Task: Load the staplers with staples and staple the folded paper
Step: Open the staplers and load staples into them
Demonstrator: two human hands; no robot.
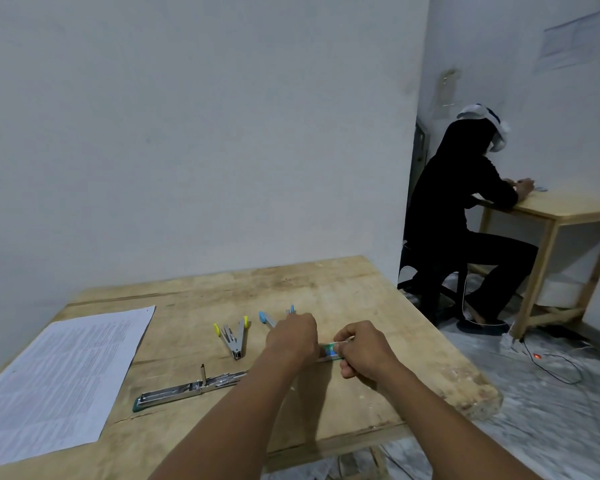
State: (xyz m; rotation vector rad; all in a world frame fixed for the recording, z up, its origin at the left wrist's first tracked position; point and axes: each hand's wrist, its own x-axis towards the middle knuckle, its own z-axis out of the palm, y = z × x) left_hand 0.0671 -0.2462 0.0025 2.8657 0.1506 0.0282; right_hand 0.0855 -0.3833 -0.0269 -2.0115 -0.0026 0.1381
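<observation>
On the wooden table [343, 289] a small stapler with yellow tips [234, 337] lies opened in a V. A blue-tipped stapler [269, 318] lies just beyond my left hand [293, 336], which covers most of it with curled fingers. My right hand [362, 351] grips a small green and white staple box [331, 351] between the two hands. A long stapler with a green end [184, 389] lies opened flat nearer to me. A printed paper sheet [59, 379] lies flat at the left.
The table's right edge [465, 368] is chipped and drops to a covered floor with cables [551, 362]. Another person in dark clothes [465, 220] sits at a second wooden table [568, 209] at the right. A white wall stands behind.
</observation>
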